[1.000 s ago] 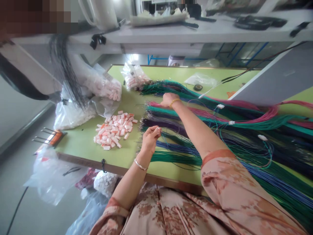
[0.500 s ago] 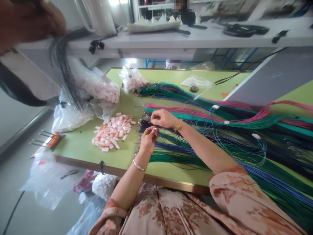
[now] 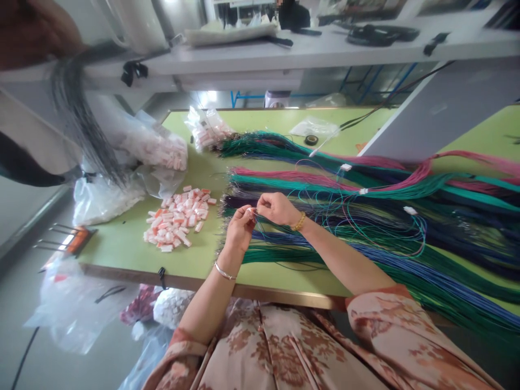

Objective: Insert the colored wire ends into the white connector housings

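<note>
My left hand is closed in a pinch on a small white connector. Right beside it, my right hand pinches a thin wire whose end meets the connector; how far it enters is too small to make out. Beneath both hands run bundles of loose wires: pink, teal, blue and dark green. To the left lies a pile of white and orange connectors. White connectors with wires attached rest on the bundles at the right.
Clear bags of connectors stand at the table's left edge, beside an orange block with metal prongs. A roll of black tape lies at the back. A raised white shelf crosses above, carrying scissors. Grey wires hang from it.
My right hand has come down from above the left hand to the connector, bringing the wire to it. The left hand keeps the connector. The camera view has shifted slightly.
</note>
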`<state>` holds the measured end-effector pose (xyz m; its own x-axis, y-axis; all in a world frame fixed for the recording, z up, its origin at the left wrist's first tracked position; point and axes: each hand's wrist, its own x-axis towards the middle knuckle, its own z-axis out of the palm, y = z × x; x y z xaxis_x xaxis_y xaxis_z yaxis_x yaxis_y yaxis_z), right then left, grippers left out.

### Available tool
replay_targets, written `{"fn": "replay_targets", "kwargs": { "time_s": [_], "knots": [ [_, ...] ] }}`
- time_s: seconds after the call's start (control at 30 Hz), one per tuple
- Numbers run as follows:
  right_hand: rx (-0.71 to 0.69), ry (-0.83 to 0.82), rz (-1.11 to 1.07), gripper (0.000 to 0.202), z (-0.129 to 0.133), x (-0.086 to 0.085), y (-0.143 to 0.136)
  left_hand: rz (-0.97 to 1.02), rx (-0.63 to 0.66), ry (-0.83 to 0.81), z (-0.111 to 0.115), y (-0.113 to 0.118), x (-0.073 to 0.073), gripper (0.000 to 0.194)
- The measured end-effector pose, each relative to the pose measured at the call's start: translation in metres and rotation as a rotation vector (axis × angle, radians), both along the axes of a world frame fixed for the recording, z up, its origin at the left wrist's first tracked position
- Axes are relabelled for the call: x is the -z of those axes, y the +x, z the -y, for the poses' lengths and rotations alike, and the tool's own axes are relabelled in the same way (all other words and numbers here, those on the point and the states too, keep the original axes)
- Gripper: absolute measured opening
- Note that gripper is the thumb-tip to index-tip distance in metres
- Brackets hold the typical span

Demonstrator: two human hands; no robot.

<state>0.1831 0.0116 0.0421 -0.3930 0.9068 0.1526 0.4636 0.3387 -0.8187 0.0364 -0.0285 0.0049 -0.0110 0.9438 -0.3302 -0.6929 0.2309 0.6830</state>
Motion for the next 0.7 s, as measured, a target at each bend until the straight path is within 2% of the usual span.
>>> {"fn": "replay_targets", "kwargs": {
  "time_s": [0.23, 0.37, 0.5, 0.7],
  "knots": [
    [0.049, 0.022, 0.039, 0.015, 0.002, 0.001, -0.002, -0.046, -0.034, 0.017, 0.001, 0.001, -0.002, 0.033],
    [0.030, 0.008, 0.022, 0.015, 0.004, 0.006, -0.005, -0.129, -0.080, 0.055, 0.005, 0.004, -0.002, 0.035],
    [0.021, 0.064, 0.051, 0.013, 0.009, 0.010, -0.007, -0.216, -0.128, 0.052, 0.007, 0.006, 0.000, 0.032],
    [-0.033, 0.116, 0.064, 0.012, 0.012, 0.012, -0.002, -0.156, -0.121, -0.027, 0.003, 0.004, 0.002, 0.028]
  ]
}}
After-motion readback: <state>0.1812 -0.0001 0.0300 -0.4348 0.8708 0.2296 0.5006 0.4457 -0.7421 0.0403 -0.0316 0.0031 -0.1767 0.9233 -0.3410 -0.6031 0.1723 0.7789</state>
